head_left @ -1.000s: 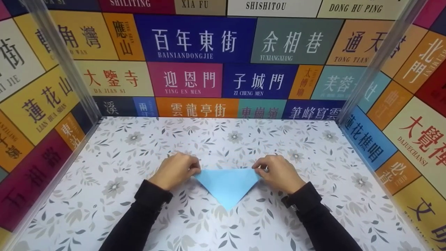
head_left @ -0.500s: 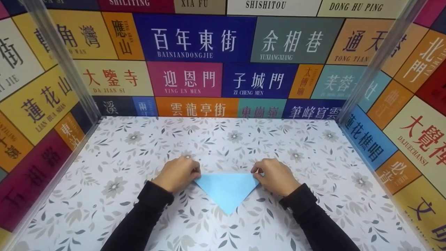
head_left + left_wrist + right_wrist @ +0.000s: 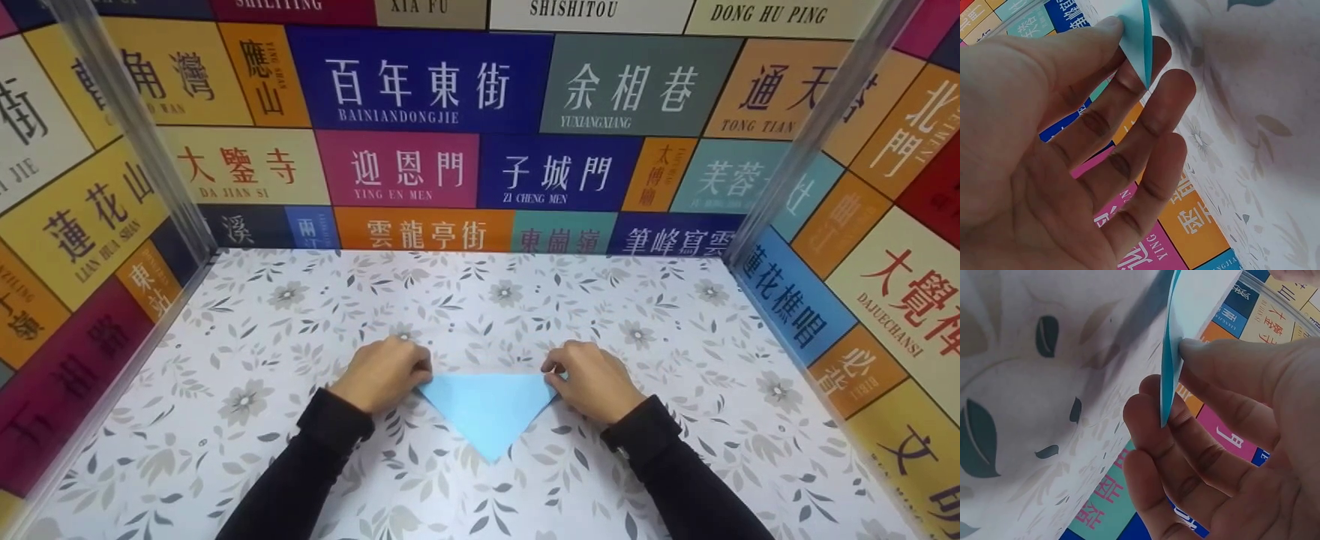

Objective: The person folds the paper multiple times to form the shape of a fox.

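A light blue sheet of paper (image 3: 487, 411), folded to a triangle, lies between my hands with its point toward me and its long straight edge away from me. My left hand (image 3: 384, 373) pinches the left corner. In the left wrist view the thumb presses the paper (image 3: 1135, 39) against the fingers, and the other fingers curve loosely behind. At the right corner my right hand (image 3: 598, 380) does the same; the right wrist view shows the paper's (image 3: 1170, 365) layers slightly parted along the edge between thumb and fingers.
A white tabletop (image 3: 480, 307) with grey leaf and flower print lies beneath. Upright panels (image 3: 420, 82) with coloured blocks of Chinese lettering enclose the back and both sides. Clear strips (image 3: 806, 135) run up the two back corners.
Over the first half second both hands and the paper came slightly toward me. Since then they have stayed almost still, the same corners pinched.
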`<action>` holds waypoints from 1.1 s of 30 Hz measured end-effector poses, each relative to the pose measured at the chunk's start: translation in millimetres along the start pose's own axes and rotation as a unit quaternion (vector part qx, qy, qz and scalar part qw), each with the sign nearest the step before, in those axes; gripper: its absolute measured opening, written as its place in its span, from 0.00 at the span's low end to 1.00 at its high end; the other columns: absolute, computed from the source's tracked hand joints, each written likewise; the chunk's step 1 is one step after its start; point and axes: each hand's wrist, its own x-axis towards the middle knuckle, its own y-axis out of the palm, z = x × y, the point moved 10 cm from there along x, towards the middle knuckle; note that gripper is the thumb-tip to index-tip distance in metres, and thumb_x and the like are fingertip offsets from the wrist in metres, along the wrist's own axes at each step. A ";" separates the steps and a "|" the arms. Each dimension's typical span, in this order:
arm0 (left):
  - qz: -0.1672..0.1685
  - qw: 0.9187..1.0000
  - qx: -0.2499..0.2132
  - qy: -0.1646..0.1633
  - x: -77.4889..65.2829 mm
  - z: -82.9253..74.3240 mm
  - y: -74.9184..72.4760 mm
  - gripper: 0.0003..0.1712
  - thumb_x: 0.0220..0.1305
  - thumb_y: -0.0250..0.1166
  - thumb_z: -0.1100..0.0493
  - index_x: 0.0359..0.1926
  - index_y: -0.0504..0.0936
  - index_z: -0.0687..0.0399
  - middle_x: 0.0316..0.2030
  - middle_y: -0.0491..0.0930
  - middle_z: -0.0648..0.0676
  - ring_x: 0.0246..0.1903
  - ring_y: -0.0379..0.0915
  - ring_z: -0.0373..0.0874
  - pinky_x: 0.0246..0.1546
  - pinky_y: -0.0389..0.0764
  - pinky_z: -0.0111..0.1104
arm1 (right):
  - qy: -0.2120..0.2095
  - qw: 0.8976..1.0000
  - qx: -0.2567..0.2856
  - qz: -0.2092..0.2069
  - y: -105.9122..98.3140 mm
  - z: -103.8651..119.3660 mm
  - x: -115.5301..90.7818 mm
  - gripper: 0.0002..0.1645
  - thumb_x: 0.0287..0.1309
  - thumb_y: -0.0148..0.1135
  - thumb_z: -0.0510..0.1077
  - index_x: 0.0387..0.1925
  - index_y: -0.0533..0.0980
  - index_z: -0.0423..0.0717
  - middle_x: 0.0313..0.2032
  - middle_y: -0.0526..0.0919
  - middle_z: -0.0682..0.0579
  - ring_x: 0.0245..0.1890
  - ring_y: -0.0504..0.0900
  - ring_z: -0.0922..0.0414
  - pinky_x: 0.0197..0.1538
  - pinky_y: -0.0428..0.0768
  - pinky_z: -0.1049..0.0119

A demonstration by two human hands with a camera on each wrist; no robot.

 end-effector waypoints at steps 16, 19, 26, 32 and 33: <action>-0.013 1.000 0.023 -0.002 -0.7 1.8 -4.3 0.02 0.73 0.81 0.57 0.41 0.95 0.46 0.39 0.93 0.49 0.40 0.88 0.46 0.53 0.91 0.47 | 0.006 1.000 0.004 0.004 2.1 -1.4 0.7 0.04 0.72 0.80 0.41 0.45 0.94 0.48 0.42 0.94 0.49 0.43 0.94 0.49 0.47 0.94 0.46; -0.019 0.999 0.027 0.004 -1.1 -0.4 -5.8 0.02 0.74 0.81 0.56 0.41 0.95 0.46 0.39 0.94 0.50 0.41 0.89 0.48 0.53 0.92 0.48 | 0.004 1.000 0.006 0.001 0.9 0.0 0.8 0.05 0.71 0.80 0.41 0.46 0.94 0.48 0.41 0.94 0.49 0.43 0.94 0.48 0.48 0.94 0.46; -0.028 0.999 0.025 0.039 -3.5 -16.6 -8.8 0.03 0.74 0.81 0.55 0.42 0.96 0.48 0.40 0.95 0.52 0.42 0.91 0.51 0.50 0.92 0.49 | -0.010 1.000 0.013 -0.011 -4.2 11.1 -1.6 0.06 0.70 0.80 0.40 0.46 0.95 0.48 0.40 0.93 0.50 0.43 0.94 0.49 0.47 0.94 0.48; -0.033 0.994 0.031 0.095 -8.1 -38.1 -6.7 0.03 0.73 0.82 0.56 0.41 0.96 0.48 0.41 0.96 0.51 0.42 0.92 0.52 0.45 0.93 0.49 | -0.046 0.999 0.011 -0.019 -5.9 28.9 -6.8 0.05 0.71 0.81 0.41 0.47 0.94 0.50 0.40 0.92 0.53 0.43 0.94 0.52 0.44 0.94 0.53; -0.034 0.993 0.032 0.104 -9.5 -41.5 -6.1 0.03 0.73 0.82 0.56 0.41 0.96 0.48 0.41 0.96 0.51 0.42 0.92 0.51 0.44 0.94 0.49 | -0.053 0.998 0.010 -0.019 -5.7 32.4 -8.1 0.05 0.72 0.81 0.42 0.47 0.94 0.50 0.40 0.92 0.53 0.43 0.94 0.52 0.44 0.93 0.54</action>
